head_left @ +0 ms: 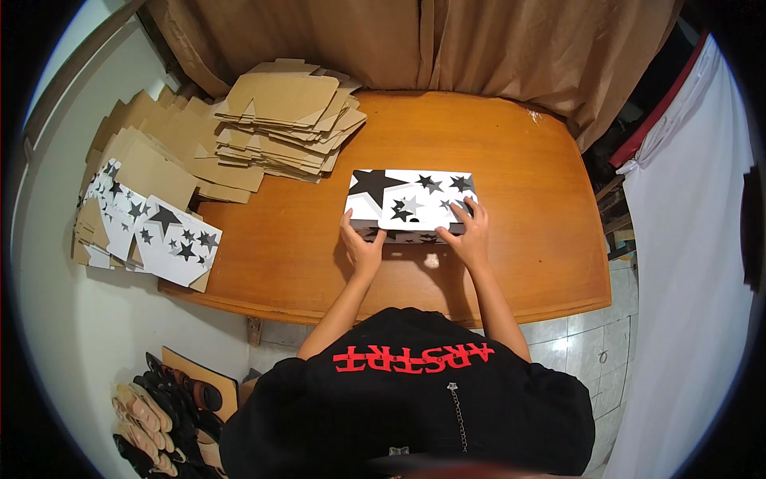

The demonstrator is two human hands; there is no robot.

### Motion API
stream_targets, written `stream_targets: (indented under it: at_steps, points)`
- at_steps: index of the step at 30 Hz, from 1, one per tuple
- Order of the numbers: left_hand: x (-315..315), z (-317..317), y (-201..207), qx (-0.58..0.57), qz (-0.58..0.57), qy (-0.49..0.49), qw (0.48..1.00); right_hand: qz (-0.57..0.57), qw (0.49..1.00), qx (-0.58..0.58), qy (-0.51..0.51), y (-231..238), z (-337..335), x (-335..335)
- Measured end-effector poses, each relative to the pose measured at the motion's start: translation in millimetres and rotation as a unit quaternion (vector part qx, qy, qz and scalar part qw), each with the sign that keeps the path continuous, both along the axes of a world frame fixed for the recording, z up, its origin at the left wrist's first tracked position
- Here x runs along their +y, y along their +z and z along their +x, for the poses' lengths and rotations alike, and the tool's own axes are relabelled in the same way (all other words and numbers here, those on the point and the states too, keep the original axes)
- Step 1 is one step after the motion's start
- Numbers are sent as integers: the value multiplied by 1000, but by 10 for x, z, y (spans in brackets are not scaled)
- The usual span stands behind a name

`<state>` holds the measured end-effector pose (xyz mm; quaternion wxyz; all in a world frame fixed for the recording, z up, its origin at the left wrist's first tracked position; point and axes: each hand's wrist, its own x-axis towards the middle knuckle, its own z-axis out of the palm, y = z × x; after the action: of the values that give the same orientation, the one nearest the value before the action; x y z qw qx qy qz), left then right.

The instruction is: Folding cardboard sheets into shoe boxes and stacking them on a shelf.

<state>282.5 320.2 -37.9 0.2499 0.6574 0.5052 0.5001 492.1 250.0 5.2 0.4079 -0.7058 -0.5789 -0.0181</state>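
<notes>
Your left hand [361,246] and right hand [469,233] clasp the near corners of the white cardboard box printed with black stars [410,199], fingers curled over its lid. It sits mid-way along the near edge of the brown wooden table [527,207]; flat brown cardboard blanks [279,120] are stacked at the far left corner.

White box [411,199] with black and grey stars, orange-brown wooden table [527,191], plain tan cardboard stacks [279,120], brown curtain [447,44]
</notes>
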Motion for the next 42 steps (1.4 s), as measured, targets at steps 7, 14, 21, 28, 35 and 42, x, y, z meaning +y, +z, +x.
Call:
stream_targets:
  at_steps: [7, 14, 21, 28, 35, 42]
  points:
    - [-70, 187, -88, -13, 143, 42, 989, 61, 997, -23, -27, -101, 63, 231]
    - [-93, 308, -30, 274, 120, -66, 952, 95, 994, -31, -33, -162, 142, 313]
    - [-92, 323, -111, 216, 79, -98, 968, 92, 995, -11, -33, -252, 81, 289]
    - [-194, 232, -248, 193, 107, -99, 970, 89, 995, -36, -39, -319, 32, 256]
    - [-184, 228, -239, 238, 117, -97, 959, 98, 994, -31, -47, -354, 37, 273]
    - [131, 129, -136, 166, 165, -15, 972, 98, 994, -33, -38, -346, 31, 276]
